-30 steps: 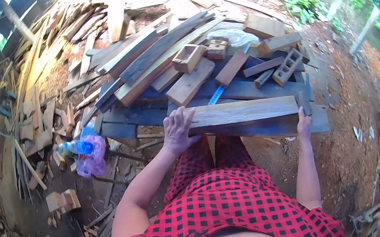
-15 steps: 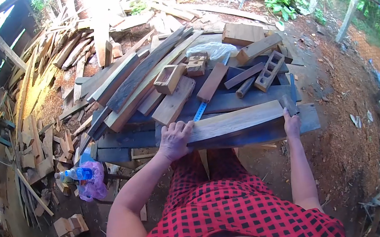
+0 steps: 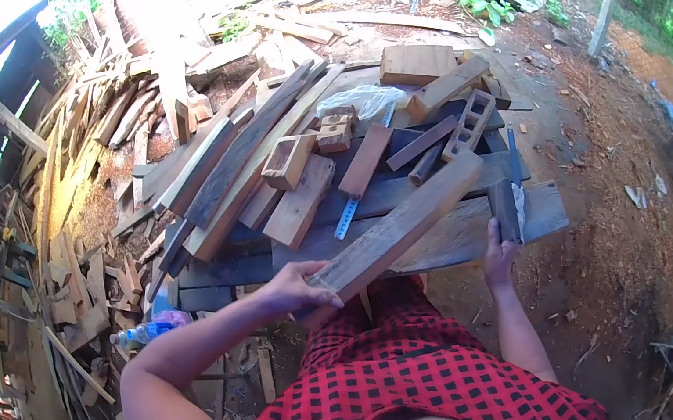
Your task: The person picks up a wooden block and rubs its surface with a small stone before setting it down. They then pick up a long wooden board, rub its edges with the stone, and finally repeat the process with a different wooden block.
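Observation:
My left hand (image 3: 307,288) is closed around the near end of a thick wooden plank (image 3: 409,220). The plank slants up to the right over the workbench (image 3: 537,212), its far end raised close to the wooden frame with square holes (image 3: 469,124). At the bench's right front, my right hand (image 3: 500,255) grips a short, dark, block-shaped tool (image 3: 502,204) standing upright; its exact kind I cannot tell. Beyond the plank lie a blue-and-white measuring strip (image 3: 345,219), a reddish wood block (image 3: 365,159) and a wide offcut (image 3: 301,201).
Long dark boards (image 3: 254,144) cover the bench's left side. Behind are a hollow wooden box (image 3: 290,161), a clear plastic bag (image 3: 361,102) and thick blocks (image 3: 417,63). Scrap wood (image 3: 78,289) piles up on the left; a bottle (image 3: 143,333) is near my left forearm.
The plank has been lifted from lying across the bench front to a slant, turned over its left end. My left hand moved lower and left; my right hand with the dark tool came slightly nearer.

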### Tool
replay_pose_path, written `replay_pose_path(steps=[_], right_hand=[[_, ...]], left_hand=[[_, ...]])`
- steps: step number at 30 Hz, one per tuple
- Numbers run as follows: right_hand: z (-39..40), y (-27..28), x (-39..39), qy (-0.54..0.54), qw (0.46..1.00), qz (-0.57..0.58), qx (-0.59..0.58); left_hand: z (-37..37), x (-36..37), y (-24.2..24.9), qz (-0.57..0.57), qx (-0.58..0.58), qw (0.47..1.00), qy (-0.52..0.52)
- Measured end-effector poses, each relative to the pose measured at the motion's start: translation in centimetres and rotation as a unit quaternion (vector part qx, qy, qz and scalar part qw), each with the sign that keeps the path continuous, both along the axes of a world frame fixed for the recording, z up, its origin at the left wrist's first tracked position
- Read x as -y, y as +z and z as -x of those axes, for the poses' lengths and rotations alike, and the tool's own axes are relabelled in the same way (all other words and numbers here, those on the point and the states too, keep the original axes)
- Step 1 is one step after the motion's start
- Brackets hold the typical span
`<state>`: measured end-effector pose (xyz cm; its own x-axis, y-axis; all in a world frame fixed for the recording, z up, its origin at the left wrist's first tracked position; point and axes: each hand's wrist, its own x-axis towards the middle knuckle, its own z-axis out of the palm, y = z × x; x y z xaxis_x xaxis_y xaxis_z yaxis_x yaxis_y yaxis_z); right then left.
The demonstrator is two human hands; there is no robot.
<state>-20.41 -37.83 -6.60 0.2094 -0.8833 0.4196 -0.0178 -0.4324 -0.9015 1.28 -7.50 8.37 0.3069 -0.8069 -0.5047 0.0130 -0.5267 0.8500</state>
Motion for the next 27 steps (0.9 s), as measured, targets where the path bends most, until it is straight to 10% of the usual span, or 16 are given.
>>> replay_pose_path(steps=[7, 11, 16, 27], right_hand=[[-5.0, -2.0, 0.0, 0.101, 0.954, 0.115, -0.258], [-7.3, -1.0, -0.7, 0.106, 0.934, 0.169, -0.297], [-7.2, -0.1, -0.7, 0.12, 0.924, 0.159, -0.327], [-7.3, 0.0, -0.5, 0.127, 0.919, 0.154, -0.341]], left_hand=[[-2.9, -0.4, 1.6, 0.033, -0.109, 0.982, 0.149], [-7.4, 1.8, 4.2, 0.09, 0.03, 0.97, 0.225], [-18.5, 4.5, 3.2, 0.028, 0.502, 0.848, 0.165], [-25.1, 13.0, 1.5, -0.143, 0.639, 0.751, 0.082]])
